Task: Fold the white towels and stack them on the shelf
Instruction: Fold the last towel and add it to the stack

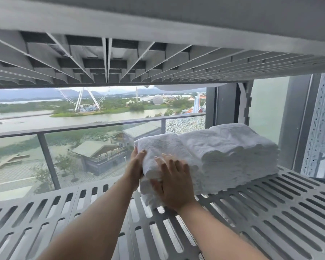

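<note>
Head view: open left hand [136, 164] and right hand [174, 184] press towels [223, 152] on slotted shelf [270, 212].

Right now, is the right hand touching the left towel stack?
Touching. The head view shows the right hand pressed flat against the front of the left towel stack, fingers straight.

No lettering, label or number can be read, neither on the white towels [223, 147] touched by the left hand [137, 162] and right hand [174, 182] nor on the shelf [270, 212] beneath them.
</note>
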